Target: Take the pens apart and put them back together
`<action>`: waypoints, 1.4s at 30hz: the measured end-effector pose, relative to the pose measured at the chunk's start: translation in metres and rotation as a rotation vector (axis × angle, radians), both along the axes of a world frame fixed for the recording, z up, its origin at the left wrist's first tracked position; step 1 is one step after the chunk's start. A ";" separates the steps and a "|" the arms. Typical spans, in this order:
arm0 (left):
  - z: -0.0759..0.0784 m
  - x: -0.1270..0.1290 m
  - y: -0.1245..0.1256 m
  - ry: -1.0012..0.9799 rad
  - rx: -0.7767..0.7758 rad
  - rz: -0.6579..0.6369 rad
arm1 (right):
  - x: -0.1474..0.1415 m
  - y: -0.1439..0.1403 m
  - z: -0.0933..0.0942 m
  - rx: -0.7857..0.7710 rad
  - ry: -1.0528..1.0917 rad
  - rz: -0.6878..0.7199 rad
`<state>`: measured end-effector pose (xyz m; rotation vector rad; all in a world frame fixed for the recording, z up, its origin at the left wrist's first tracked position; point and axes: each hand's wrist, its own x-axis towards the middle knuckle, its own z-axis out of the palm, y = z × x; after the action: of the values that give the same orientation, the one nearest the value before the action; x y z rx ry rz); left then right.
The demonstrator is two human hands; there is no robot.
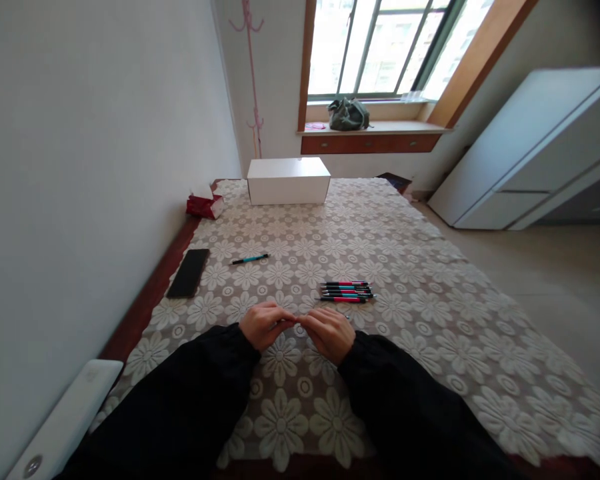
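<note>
Near the front middle of the table my left hand (266,325) and my right hand (329,331) meet fingertip to fingertip, both closed in a pinch. A small end of what looks like a pen (349,317) peeks out beyond the knuckles of my right hand; the rest of it is covered by the fingers. What the left fingertips pinch is hidden. Just past my right hand lies a row of several pens (347,292), black with red or teal, side by side. One black and teal pen (250,259) lies apart, farther off to the left.
A dark phone (189,273) lies at the left edge of the flower-patterned tablecloth (410,253). Toward the far end stand a white box (289,181) and a red tissue pack (205,205). A wall runs along the left, with a white device (67,413) at the near left corner.
</note>
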<state>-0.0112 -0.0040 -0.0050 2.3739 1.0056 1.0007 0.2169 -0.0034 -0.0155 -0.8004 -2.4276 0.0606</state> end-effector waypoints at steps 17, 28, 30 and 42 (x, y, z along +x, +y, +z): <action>0.004 0.003 -0.006 0.068 -0.005 0.016 | -0.006 -0.005 0.003 -0.002 0.000 0.022; 0.000 0.002 -0.004 0.088 0.054 0.032 | -0.007 -0.006 0.001 -0.019 0.018 0.070; 0.001 0.001 -0.002 0.106 0.102 0.101 | -0.006 -0.006 0.001 -0.032 0.010 0.041; -0.005 0.000 0.002 0.312 -0.021 0.265 | -0.003 -0.005 -0.002 -0.154 -0.025 -0.062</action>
<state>-0.0112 -0.0018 -0.0095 2.4732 1.4676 0.7094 0.2138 -0.0085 -0.0172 -0.9495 -2.4419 0.2163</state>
